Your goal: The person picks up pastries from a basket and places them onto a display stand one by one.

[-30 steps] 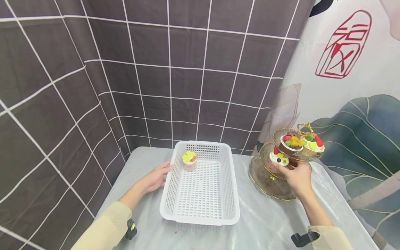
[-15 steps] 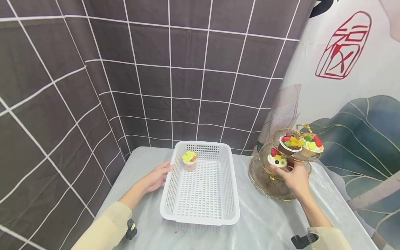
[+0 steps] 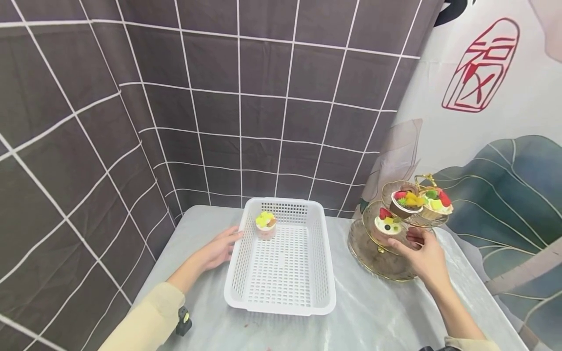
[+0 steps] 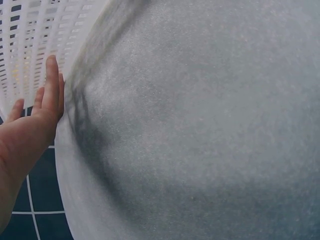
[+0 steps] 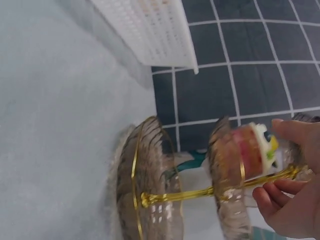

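Observation:
My left hand (image 3: 218,248) lies along the left side of the white plastic basket (image 3: 325,273), its straight fingers at the rim. In the left wrist view the fingers (image 4: 51,85) stretch up the slotted wall. Inside the basket, at the back left, is a dessert cup (image 3: 266,227) with yellow topping. My right hand (image 3: 423,256) is beside the tiered stand (image 3: 382,261), thumb and fingers apart with nothing between them. Just left of it a cream-topped dessert cup (image 3: 386,225) with strawberry and blueberry sits on the middle tier. The right wrist view shows this cup's layered pink side (image 5: 247,152).
The top tier bears a dark fruit cup (image 3: 406,204) and a pale fruit tart (image 3: 436,204). A gold handle (image 3: 427,178) rises above them. A grey covered table (image 3: 364,302) meets a dark gridded curtain (image 3: 263,112) behind and at left.
My right hand has let go of the strawberry-topped dessert cup on the middle tier and drawn back to the right and slightly down. The left hand and basket have stayed put.

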Demonstrator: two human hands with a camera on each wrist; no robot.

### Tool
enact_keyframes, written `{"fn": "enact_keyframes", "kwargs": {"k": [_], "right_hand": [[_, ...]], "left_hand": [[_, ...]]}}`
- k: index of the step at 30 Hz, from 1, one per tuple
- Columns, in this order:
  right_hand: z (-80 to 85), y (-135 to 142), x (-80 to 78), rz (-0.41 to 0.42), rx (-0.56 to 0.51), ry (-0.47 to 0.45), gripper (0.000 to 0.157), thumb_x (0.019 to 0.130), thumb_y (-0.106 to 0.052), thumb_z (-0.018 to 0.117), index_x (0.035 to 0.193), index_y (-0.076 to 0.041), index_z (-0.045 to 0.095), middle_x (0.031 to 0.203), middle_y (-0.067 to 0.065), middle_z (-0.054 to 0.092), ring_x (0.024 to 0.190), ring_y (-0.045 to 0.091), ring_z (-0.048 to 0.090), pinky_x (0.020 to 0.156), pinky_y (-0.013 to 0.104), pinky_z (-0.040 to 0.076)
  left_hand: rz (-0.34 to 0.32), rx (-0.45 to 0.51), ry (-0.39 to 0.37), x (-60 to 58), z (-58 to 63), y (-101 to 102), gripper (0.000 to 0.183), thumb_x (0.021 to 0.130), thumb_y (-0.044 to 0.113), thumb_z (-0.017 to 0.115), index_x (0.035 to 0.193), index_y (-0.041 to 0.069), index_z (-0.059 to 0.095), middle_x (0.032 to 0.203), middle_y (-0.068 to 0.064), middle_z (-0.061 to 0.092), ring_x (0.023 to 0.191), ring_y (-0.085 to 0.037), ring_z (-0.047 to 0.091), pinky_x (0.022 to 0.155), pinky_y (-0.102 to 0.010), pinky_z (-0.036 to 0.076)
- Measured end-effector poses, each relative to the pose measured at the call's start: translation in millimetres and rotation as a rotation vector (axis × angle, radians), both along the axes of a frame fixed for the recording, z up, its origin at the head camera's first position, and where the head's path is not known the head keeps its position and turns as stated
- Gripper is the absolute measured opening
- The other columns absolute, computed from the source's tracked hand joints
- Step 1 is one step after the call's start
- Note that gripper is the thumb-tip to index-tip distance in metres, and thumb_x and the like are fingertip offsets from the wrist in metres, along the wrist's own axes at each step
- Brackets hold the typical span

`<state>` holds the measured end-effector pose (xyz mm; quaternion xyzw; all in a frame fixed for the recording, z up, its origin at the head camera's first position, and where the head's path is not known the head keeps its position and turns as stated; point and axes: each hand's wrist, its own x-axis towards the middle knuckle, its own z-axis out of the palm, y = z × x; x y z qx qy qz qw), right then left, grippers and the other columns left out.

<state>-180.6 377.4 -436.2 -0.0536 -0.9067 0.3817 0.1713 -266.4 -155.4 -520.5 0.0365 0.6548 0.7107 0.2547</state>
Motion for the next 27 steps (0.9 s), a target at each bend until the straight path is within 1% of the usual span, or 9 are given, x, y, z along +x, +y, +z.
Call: {"fn": "enact_keyframes", "kwargs": {"k": [3,5,9,13,17,20,24,25,27], "right_hand": [[5.4,-5.9,6.5,-0.002,-0.003,0.004,0.070,0.092,-0.034,0.086,0.136,0.011,0.056,0.127,0.027,0.064,0.104,0.016,0.059,0.077,0.002,0.043],[9.2,-11.8,9.7,0.016,-0.004,0.016,0.068,0.092,-0.033,0.086,0.136,0.010,0.057,0.127,0.027,0.065,0.101,0.006,0.057,0.078,0.001,0.044],[15.2,-29.0,13.0,0.092,-0.021,0.052,0.064,0.091,-0.027,0.088,0.135,0.010,0.059,0.125,0.027,0.067,0.100,-0.001,0.060,0.083,0.002,0.048],[18.1,-49.9,12.1,0.161,-0.041,0.075,0.062,0.089,-0.023,0.089,0.136,0.007,0.060,0.125,0.025,0.068,0.104,0.006,0.064,0.088,0.005,0.049],[19.8,-71.2,5.5,0.217,-0.035,0.075,0.060,0.089,-0.022,0.089,0.135,0.004,0.062,0.125,0.022,0.069,0.113,0.025,0.067,0.093,0.007,0.049],[20.0,-87.5,-4.0,0.258,-0.025,0.066,0.057,0.089,-0.022,0.089,0.134,0.003,0.063,0.125,0.020,0.069,0.116,0.036,0.066,0.099,0.020,0.054],[20.7,-110.9,-21.1,0.329,-0.045,0.068,0.057,0.089,-0.019,0.089,0.134,0.003,0.063,0.124,0.020,0.069,0.117,0.036,0.066,0.104,0.045,0.056],[21.5,-116.9,-25.4,0.348,-0.047,0.069,0.058,0.088,-0.019,0.089,0.135,0.003,0.062,0.124,0.020,0.068,0.117,0.035,0.066,0.105,0.049,0.056],[23.8,-128.2,-33.9,0.390,-0.061,0.068,0.059,0.088,-0.017,0.089,0.135,0.004,0.061,0.124,0.021,0.068,0.118,0.035,0.066,0.106,0.050,0.055]], "left_hand": [[0.002,0.003,-0.002,-0.8,0.3,-0.3,0.066,0.114,0.037,0.046,0.169,0.011,0.021,0.162,-0.027,0.041,0.146,-0.047,0.045,0.110,-0.059,0.052],[0.002,0.003,-0.002,-1.1,0.6,-0.4,0.066,0.114,0.037,0.046,0.169,0.011,0.021,0.162,-0.026,0.041,0.146,-0.047,0.045,0.110,-0.059,0.052],[0.002,0.001,-0.007,-0.4,1.2,-0.1,0.067,0.114,0.038,0.046,0.169,0.012,0.020,0.163,-0.026,0.041,0.147,-0.046,0.045,0.110,-0.059,0.052],[0.007,0.002,-0.009,0.0,0.4,0.2,0.066,0.114,0.038,0.046,0.169,0.012,0.020,0.163,-0.026,0.041,0.146,-0.047,0.045,0.110,-0.059,0.052],[0.006,-0.001,-0.003,-0.5,-0.8,0.5,0.066,0.114,0.038,0.045,0.169,0.012,0.020,0.163,-0.026,0.041,0.147,-0.047,0.045,0.111,-0.059,0.051],[0.004,-0.002,-0.005,-0.8,-1.1,0.8,0.066,0.114,0.037,0.046,0.169,0.012,0.020,0.163,-0.026,0.040,0.147,-0.047,0.044,0.111,-0.059,0.051],[0.002,-0.003,-0.004,-1.2,-1.5,0.0,0.067,0.113,0.038,0.046,0.169,0.012,0.020,0.164,-0.026,0.039,0.147,-0.047,0.043,0.111,-0.059,0.051],[0.005,-0.003,-0.004,-1.2,-1.5,-0.1,0.067,0.113,0.038,0.047,0.169,0.012,0.020,0.164,-0.026,0.039,0.147,-0.047,0.043,0.111,-0.059,0.051],[0.004,-0.005,0.000,-0.8,-1.1,0.1,0.067,0.113,0.038,0.047,0.169,0.012,0.020,0.164,-0.026,0.039,0.148,-0.048,0.043,0.111,-0.059,0.051]]}}
